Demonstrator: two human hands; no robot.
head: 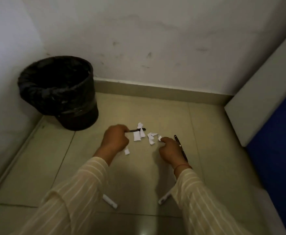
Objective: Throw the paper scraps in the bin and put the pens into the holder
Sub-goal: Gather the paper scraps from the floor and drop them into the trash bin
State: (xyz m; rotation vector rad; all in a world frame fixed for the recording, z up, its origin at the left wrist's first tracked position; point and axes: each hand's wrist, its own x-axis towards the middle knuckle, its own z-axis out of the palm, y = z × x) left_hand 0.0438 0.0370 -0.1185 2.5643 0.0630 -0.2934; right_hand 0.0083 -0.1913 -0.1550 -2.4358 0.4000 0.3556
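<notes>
— What do we see first, going from the biggest thing down?

— The tiled floor [155,112] fills the lower half of the frame, and we see a pale scuffed wall [155,39] across the top. At the right edge stands a white panel [260,92] with a blue surface [277,150] below it.

— And the bin?

— The bin [57,92] sits upper left of the frame, in the corner, black, lined with a dark bag, its mouth open toward us.

— Our arms?

— Both striped cream sleeves [74,197] reach up from the bottom edge. Our left hand [116,139] is at centre frame, clenched, its fingers pinching the end of a black pen [138,130] that points right. Our right hand [169,149] is just right of centre, fingers curled; it appears to pinch a white scrap [159,138] at its fingertips, though we cannot tell for sure.

— The other pens?

— A dark pen [177,139] lies slanting along the right hand's far side. Two white pens lie low in the frame, one [110,200] by the left sleeve, another [164,198] partly under the right sleeve.

— The scraps?

— The paper scraps [143,134] lie scattered on the floor between our hands, with one more scrap [126,150] just below the left hand.
</notes>
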